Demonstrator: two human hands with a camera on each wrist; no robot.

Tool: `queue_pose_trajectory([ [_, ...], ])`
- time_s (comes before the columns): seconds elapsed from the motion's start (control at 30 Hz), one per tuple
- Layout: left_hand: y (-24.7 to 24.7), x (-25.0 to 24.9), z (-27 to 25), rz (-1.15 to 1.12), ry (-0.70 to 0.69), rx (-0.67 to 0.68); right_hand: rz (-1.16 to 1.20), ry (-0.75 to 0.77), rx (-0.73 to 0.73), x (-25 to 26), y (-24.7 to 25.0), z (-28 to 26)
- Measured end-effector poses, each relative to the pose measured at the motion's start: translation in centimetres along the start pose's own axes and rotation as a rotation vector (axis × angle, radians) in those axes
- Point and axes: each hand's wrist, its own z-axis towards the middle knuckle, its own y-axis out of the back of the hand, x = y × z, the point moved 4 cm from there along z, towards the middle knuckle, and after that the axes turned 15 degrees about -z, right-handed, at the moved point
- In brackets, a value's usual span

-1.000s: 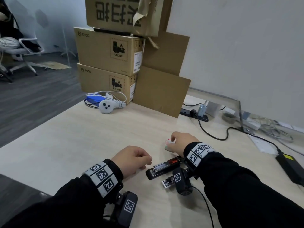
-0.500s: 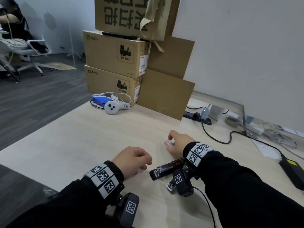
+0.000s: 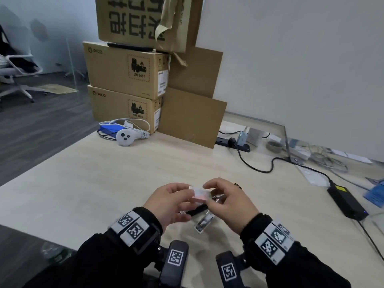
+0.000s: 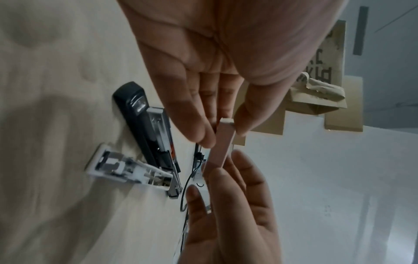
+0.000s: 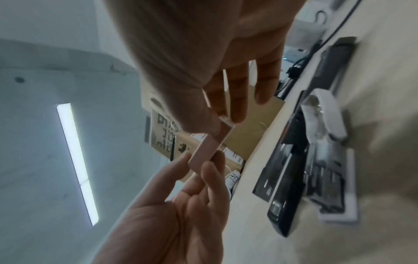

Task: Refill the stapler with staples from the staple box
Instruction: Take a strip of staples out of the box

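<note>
A small pink and white staple box (image 3: pixel 199 193) is held in the air between both hands, just above the table (image 3: pixel 104 179). My left hand (image 3: pixel 185 192) pinches its left end between thumb and fingers. The right hand (image 3: pixel 210 194) pinches the other end. In the left wrist view the box (image 4: pixel 222 146) stands on end between my left hand (image 4: pixel 222 134) and the right hand's fingers (image 4: pixel 228 187). The stapler (image 4: pixel 147 125) lies open on the table under the hands, its white cover (image 4: pixel 126 166) swung aside; in the head view the hands hide most of it.
Stacked cardboard boxes (image 3: pixel 126 75) stand at the back of the table, with a white controller (image 3: pixel 124 138) and a blue item in front. A power strip (image 3: pixel 232 142), black cables and a power brick (image 3: pixel 345 200) lie to the right.
My right hand lifted the staple box off the table and brought it toward me. My left hand, loosely curled before, rose and took hold of the box's other end.
</note>
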Motion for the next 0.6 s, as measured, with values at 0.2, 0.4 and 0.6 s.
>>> queue_pose_trajectory([
  [0.2, 0.2, 0.7, 0.0, -0.056, -0.013, -0.051, 0.712, -0.462, -0.019, -2.3, -1.9, -1.4],
  [0.4, -0.3, 1.1, 0.0, 0.017, -0.027, -0.037, 0.881, -0.531, 0.033, -2.5, -2.9, -1.3],
  [0.6, -0.4, 1.6, 0.2, 0.019, -0.015, -0.010, 0.901, -0.558, 0.033, -3.1, -3.1, -1.8],
])
